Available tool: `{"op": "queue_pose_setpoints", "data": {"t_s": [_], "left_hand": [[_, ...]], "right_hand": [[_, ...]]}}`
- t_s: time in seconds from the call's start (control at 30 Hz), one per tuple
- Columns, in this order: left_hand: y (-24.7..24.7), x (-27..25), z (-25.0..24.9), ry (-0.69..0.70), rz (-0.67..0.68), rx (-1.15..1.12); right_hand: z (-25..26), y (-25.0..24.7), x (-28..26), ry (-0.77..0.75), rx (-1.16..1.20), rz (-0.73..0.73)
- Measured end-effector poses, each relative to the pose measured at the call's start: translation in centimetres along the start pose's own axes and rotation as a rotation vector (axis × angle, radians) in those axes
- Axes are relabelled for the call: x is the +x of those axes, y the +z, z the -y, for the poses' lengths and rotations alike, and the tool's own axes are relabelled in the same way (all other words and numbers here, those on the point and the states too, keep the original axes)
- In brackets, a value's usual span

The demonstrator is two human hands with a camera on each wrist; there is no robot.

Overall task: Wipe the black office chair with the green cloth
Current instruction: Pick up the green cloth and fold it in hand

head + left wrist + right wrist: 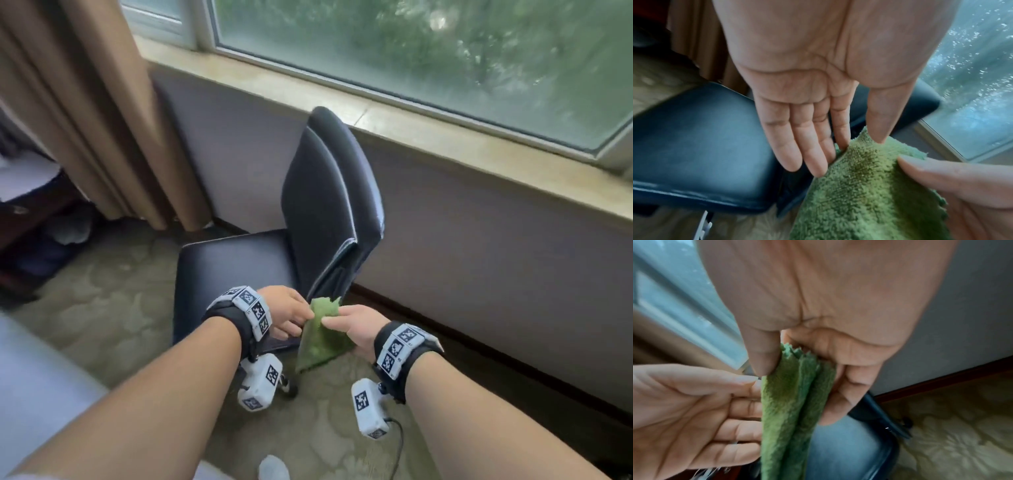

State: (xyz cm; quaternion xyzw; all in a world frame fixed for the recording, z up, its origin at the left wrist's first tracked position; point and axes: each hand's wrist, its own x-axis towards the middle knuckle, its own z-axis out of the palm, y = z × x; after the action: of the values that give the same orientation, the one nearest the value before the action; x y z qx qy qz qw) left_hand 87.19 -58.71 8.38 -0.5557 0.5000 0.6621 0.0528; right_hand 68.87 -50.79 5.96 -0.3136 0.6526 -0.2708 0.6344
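Note:
The black office chair has its seat in front of me and its backrest leaning toward the window wall. A fuzzy green cloth hangs folded over the seat's right edge. My right hand pinches the cloth's top between thumb and curled fingers. My left hand is beside it with straight fingers. Its index tip goes behind the cloth and its thumb touches the upper edge. The seat lies below my left palm.
A window with a stone sill runs behind the chair, above a grey wall. A tan curtain hangs at the left. Patterned carpet covers the floor. A pale bed edge is at the lower left.

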Motion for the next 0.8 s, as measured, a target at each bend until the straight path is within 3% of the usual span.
{"op": "queue_pose_setpoints", "data": {"t_s": [0.2,0.43,0.63,0.8], "left_hand": [[-9.6,-2.1,5.1,0.015,-0.182,-0.163],[-15.2,-2.8,9.3,0.091,-0.351,-0.339],[-20.0,-1.5,8.1,0.139,-0.341,-0.400],[-23.1,1.5,3.9,0.137,-0.373,-0.366]], "right_hand": [[6.1,9.3,5.5,-0.039,-0.011,0.099],[9.0,14.6,9.9,-0.049,-0.063,0.175],[12.1,16.4,13.9,-0.054,-0.064,0.204],[15.8,14.9,17.9,-0.053,-0.058,0.231]]}}
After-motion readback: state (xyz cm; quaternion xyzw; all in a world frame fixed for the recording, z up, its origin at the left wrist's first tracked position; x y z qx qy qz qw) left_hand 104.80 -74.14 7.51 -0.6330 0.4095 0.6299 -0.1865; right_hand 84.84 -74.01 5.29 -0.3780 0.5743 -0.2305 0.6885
